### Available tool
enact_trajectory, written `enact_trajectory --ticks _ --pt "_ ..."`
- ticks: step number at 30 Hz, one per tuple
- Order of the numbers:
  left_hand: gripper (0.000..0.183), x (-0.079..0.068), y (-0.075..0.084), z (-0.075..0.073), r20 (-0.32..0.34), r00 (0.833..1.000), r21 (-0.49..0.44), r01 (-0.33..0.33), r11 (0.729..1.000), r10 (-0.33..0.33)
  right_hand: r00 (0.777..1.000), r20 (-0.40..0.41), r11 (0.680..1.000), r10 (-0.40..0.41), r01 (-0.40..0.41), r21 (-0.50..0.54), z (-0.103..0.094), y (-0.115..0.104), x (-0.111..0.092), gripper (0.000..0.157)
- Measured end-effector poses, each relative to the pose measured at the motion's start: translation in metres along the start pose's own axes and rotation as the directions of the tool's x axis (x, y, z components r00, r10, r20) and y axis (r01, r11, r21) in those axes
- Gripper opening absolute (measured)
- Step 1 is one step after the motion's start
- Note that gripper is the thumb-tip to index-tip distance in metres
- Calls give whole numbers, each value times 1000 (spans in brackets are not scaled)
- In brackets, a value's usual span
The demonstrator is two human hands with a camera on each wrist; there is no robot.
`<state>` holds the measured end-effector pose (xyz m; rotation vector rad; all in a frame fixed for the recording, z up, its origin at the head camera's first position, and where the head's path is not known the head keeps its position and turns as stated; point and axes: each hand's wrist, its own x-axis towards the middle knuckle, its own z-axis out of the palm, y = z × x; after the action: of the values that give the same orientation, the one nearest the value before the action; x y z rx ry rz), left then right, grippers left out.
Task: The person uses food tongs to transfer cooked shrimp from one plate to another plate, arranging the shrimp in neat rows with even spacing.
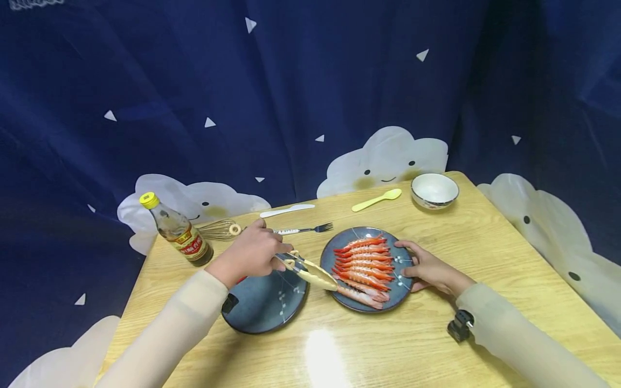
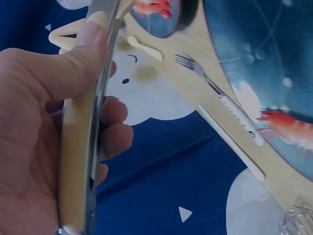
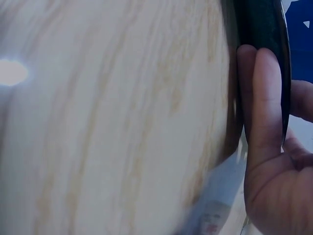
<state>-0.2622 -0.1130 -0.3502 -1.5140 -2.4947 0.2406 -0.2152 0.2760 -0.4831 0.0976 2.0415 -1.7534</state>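
My left hand (image 1: 254,250) grips tongs (image 1: 315,277) with metal arms and cream-coloured ends. In the left wrist view, the thumb lies along the tongs' handle (image 2: 78,161) and the fingers curl round its far side. The tongs' tips meet the near end of the lowest shrimp (image 1: 359,296); whether they pinch it, I cannot tell. Several red-and-white shrimp (image 1: 365,264) lie in a row on a blue-grey plate (image 1: 401,284). At that plate's right rim, my right hand (image 1: 429,272) holds on, with fingers (image 3: 266,98) under the rim in the right wrist view.
A second dark plate (image 1: 262,299) sits below my left hand, with a shrimp (image 2: 288,131) on it. Around stand a yellow-capped sauce bottle (image 1: 186,237) and a white bowl (image 1: 434,189). A whisk (image 1: 218,230), fork (image 1: 305,229), white knife (image 1: 287,210) and yellow spoon (image 1: 376,200) lie behind.
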Motion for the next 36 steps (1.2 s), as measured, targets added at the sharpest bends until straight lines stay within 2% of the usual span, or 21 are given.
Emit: enact_trajectory --ticks 4,9,16,19,25,30,33,36 --pt "38 11 -2 0 26 1000 14 4 1000 -5 1000 0 1000 0 0 -1 0 0 0 70" --pt "38 22 -1 8 43 999 48 26 999 -28 1000 -2 1000 4 -4 4 2 0 -1 70" --pt "41 17 6 14 28 998 69 50 996 -52 1000 10 1000 7 -7 21 4 -1 0 70" --pt "39 15 7 14 65 995 30 68 997 -69 1000 2 1000 5 -5 19 3 -1 0 70" --pt "37 23 5 16 215 967 -72 155 985 -137 1000 -5 1000 2 -2 12 2 -1 -1 70" --pt "43 30 5 15 292 936 -64 225 972 -197 1000 -13 1000 12 -12 5 4 1 -3 68" --pt "47 28 4 10 291 932 -64 244 968 -216 1000 -4 1000 8 -8 12 6 0 -4 68" --pt "50 26 2 2 225 950 -67 237 969 -217 1000 1 1000 -1 1 12 3 -4 -5 69"
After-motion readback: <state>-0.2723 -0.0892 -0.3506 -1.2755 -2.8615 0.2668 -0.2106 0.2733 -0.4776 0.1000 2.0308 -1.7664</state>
